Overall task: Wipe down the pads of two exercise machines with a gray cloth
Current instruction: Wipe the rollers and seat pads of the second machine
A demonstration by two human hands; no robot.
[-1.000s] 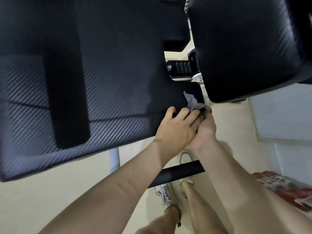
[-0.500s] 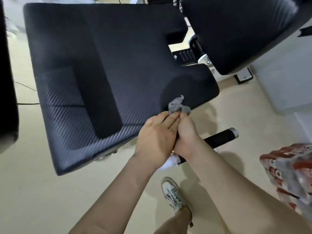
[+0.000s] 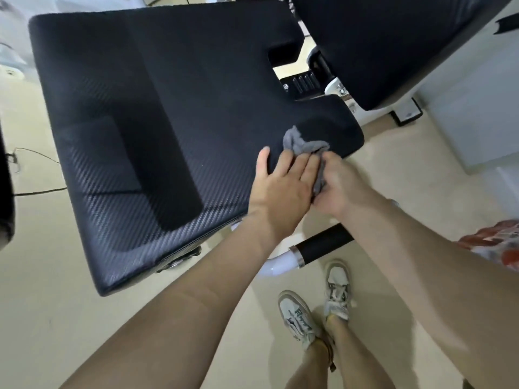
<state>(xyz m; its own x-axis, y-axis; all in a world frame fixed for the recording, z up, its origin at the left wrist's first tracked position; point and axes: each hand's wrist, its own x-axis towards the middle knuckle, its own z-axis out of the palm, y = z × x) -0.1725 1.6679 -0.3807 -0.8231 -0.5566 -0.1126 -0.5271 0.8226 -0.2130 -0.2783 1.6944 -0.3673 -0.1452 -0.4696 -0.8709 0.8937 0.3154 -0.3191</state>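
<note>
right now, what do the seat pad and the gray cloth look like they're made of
Seat pad: probably black vinyl or faux leather, embossed in a carbon-fibre-style weave, with a faint sheen near its front edge. Gray cloth: soft, matte fabric, perhaps microfibre; it bunches into limp folds.

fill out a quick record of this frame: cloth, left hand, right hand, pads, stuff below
cloth: gray cloth, bunched, on the near right corner of the large black pad
left hand: fingers flat on the pad's edge, fingertips on the cloth
right hand: grips the cloth, somewhat blurred
other pad: second black pad, upper right, no hand on it
below: black handle grip, white shoes
</note>
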